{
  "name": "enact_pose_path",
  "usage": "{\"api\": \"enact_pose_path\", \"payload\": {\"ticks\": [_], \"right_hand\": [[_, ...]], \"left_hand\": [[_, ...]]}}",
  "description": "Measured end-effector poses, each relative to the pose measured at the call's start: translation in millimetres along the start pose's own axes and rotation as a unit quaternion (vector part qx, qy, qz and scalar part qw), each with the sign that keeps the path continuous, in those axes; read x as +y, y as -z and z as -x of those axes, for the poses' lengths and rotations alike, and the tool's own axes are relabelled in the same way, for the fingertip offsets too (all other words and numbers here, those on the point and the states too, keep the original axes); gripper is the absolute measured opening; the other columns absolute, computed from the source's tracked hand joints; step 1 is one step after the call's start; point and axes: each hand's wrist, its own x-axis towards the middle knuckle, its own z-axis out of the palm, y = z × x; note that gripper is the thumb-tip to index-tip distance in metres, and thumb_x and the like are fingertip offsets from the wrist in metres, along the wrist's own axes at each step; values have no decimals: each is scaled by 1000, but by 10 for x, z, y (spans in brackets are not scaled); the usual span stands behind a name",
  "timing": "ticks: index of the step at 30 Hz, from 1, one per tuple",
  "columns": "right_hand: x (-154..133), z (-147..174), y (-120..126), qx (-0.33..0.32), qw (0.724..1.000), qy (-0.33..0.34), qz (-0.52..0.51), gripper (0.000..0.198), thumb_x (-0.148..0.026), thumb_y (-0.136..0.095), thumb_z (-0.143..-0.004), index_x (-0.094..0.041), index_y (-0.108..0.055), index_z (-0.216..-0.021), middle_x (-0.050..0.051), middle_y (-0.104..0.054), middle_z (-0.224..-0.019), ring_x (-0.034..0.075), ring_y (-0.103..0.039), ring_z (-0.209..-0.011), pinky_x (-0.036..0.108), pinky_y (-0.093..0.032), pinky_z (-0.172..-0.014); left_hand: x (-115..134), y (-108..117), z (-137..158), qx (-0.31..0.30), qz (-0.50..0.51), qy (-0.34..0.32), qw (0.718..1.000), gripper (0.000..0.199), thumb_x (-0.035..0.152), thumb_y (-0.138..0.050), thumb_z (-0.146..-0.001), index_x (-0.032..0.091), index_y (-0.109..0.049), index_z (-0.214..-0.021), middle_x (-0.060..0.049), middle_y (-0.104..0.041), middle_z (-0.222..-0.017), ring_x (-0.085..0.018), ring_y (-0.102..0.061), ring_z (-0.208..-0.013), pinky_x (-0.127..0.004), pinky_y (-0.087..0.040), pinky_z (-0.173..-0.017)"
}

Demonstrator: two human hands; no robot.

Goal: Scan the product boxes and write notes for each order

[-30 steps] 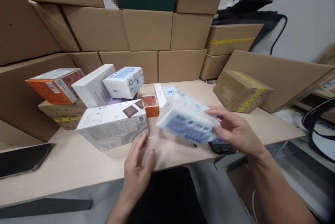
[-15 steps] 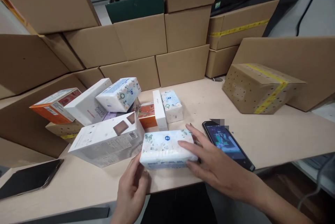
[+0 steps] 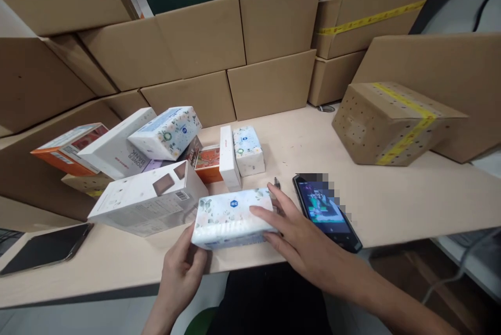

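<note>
A floral tissue pack [image 3: 230, 220] lies near the front edge of the table, held between both hands. My left hand [image 3: 183, 262] is closed on its left end, its fingers partly hidden behind the pack. Across the right end, my right hand [image 3: 293, 230] grips it with the fingertips on top and the thumb along the near side. Just beyond its left corner stands a large white box [image 3: 144, 199]. Behind it are a narrow white box [image 3: 229, 157] and a second floral tissue pack [image 3: 249, 152].
A lit phone [image 3: 324, 210] lies right of my right hand; a dark phone [image 3: 47, 249] rests at the far left. A power bank box [image 3: 121, 147] leans in the pile, a third tissue pack [image 3: 166, 134] on top. A taped carton [image 3: 391, 123] sits right, before stacked cartons [image 3: 270, 84].
The view has shifted, so everything sits a little further left and higher. Both hands keep their hold on the tissue pack, which looks much the same against the table.
</note>
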Motion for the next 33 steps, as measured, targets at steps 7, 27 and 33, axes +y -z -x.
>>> {"api": "enact_pose_path", "payload": {"ticks": [7, 27, 33], "right_hand": [[-82, 68, -169, 58, 998, -29, 1, 46, -30, -38, -100, -30, -46, -146, 10, -27, -162, 29, -34, -147, 50, -39, -116], [-104, 73, -568, 254, 966, -41, -17, 41, -20, -49, -98, -32, -56, -136, 3, -43, -155, 21, -45, -141, 40, -43, -114], [-125, 158, -647, 271, 960, -44, -61, 44, -22, -62, -91, -34, -56, -133, 4, -41, -155, 23, -44, -141, 42, -45, -113]], "left_hand": [[40, -67, 16, 27, 67, 22, 997, 49, 36, -61, -90, 21, -58, -136, -10, -65, -133, -29, -62, -122, -41, -54, -100], [81, -103, 28, 72, 178, -6, 981, 46, 50, -52, -96, 25, -62, -133, -8, -62, -139, -31, -56, -131, -43, -49, -107], [98, -105, 24, 80, 154, -60, 983, 36, 35, -53, -98, 29, -61, -133, -5, -65, -134, -25, -59, -127, -37, -50, -106]]}}
